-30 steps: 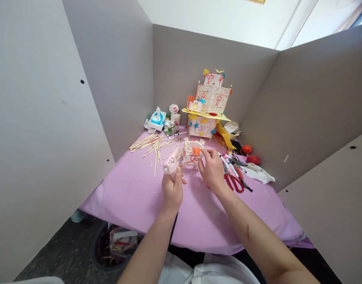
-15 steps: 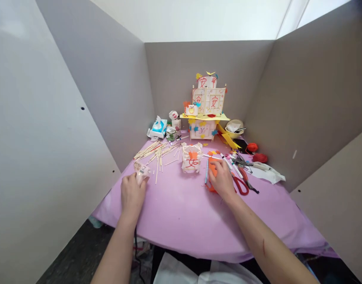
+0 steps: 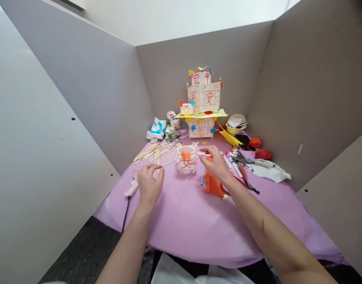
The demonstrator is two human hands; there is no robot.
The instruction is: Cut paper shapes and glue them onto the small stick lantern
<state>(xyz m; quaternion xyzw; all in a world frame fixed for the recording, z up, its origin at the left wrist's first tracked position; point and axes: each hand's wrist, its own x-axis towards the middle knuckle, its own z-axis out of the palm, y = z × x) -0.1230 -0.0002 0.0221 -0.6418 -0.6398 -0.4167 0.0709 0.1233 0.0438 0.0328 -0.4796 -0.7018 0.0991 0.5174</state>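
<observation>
A: What's moved?

B: The glue gun has left the left hand and lies on the counter. The right hand has come off the orange paper, towards the small paper lantern.

A: And the lantern?

B: Upright on the counter, between the hands, touched by neither.

A: The fingers?

B: Left ones loosely spread, nothing in them. The right ones are bent, thumb and forefinger a little apart around a white pen; I can't tell whether they pinch it.

A: How would it handle?

B: Very light, I'd judge: thin, soft panels that dent easily, on a somewhat stiffer stick frame. Not slippery, but fragile at the joints. I'd take it by opposite corner uprights, gently, clear of the orange cut-out.

A: Any writing?

B: One red character on its front, partly covered, so I won't swear to it. The tiered lantern behind reads 安 on its middle panels, with 安 and 平 up top. The wipes packet has no print I can read, and no brand shows.
</observation>
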